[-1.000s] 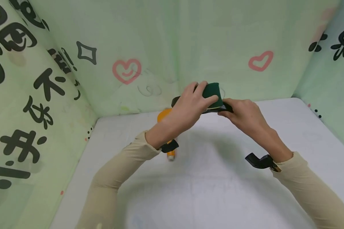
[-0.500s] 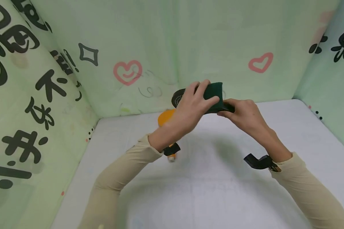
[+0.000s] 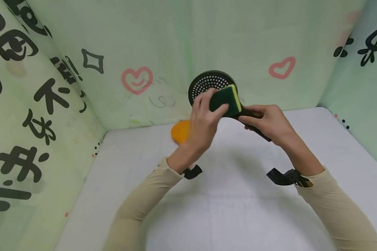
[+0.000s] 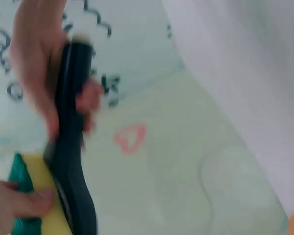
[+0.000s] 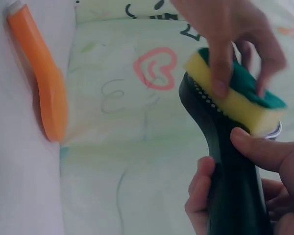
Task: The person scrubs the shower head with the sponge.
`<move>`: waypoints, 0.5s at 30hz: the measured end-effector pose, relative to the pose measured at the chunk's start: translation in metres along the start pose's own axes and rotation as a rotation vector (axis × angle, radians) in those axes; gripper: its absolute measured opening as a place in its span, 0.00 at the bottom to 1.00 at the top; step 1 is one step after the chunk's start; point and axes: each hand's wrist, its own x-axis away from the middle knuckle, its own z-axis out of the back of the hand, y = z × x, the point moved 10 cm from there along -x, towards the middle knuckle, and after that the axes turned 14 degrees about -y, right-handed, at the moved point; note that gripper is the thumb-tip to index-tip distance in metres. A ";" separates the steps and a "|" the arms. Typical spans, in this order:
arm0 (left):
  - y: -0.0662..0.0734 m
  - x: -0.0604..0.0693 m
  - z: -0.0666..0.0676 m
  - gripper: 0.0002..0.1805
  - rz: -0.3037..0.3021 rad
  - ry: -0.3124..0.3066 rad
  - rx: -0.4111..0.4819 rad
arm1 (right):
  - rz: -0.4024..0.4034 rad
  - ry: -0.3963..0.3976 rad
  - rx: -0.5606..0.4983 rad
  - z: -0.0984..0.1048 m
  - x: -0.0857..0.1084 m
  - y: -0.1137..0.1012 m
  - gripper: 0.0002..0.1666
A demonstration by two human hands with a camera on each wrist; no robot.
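Note:
In the head view my left hand point(image 3: 204, 122) holds a green-and-yellow sponge point(image 3: 221, 103) against the dotted face of a black shower head point(image 3: 207, 82). The sponge's yellow side lies on that face, as the right wrist view shows with the sponge point(image 5: 257, 110) between fingers and thumb. My right hand point(image 3: 274, 123) grips the black handle point(image 5: 237, 191), its thumb along the neck. The shower head is held up off the table, face partly hidden by the sponge and left hand. From the left wrist view, the handle point(image 4: 71, 93) runs up into the right hand.
An orange shower head point(image 3: 179, 131) lies on the white table point(image 3: 232, 205) behind my left forearm; its length shows in the right wrist view point(image 5: 49, 93). Pale green printed curtains point(image 3: 163, 38) stand at the back and both sides.
The black shower head has tilted up, so its round dotted face now shows to the head camera. The sponge has turned with its yellow edge visible, and the left wrist has shifted slightly right.

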 end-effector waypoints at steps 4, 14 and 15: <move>-0.015 0.012 0.004 0.10 0.028 0.085 0.080 | -0.069 -0.044 -0.118 0.001 0.006 0.013 0.33; -0.023 0.015 -0.005 0.15 0.034 0.079 0.207 | 0.022 -0.090 -0.313 -0.012 -0.002 0.004 0.36; -0.034 0.014 -0.001 0.13 0.072 0.103 0.208 | 0.028 -0.093 -0.337 -0.014 -0.001 0.004 0.36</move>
